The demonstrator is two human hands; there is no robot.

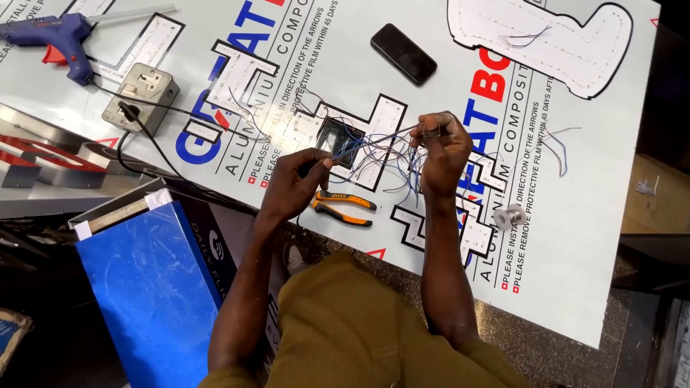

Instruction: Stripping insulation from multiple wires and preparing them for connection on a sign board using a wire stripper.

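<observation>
- The right hand (pixel 440 147) is pinching closed on a small grey tool (pixel 433 130), its fingertips pressing the tool against the ends of the thin wires (pixel 381 144).
- The left hand (pixel 298 183) is closing its grip on the other end of the same wires, thumb and forefinger pinching them just beside a small dark square box (pixel 332 138).
- The wires are thin, blue and pale, stretching taut between the two hands and hanging in a loose tangle below the right hand; more strands are trailing over the white letter shapes (pixel 374 136) lying under them.
- The dark square box is sitting open on a letter shape, and wires are running into it; what else it holds cannot be told.
- Orange-handled pliers (pixel 343 208) are lying on the tabletop (pixel 575 251) just below the left hand, untouched.
- A small spool of solder (pixel 509 215) is resting to the right of the right forearm.
- A black phone (pixel 403 53) is lying face down further up the printed white sheet.
- A grey socket box (pixel 141 97) with a black cable plugged in is sitting to the left, and a blue glue gun (pixel 61 36) is lying at the far left corner.
- A blue panel (pixel 151 287) is leaning beside the left arm.
</observation>
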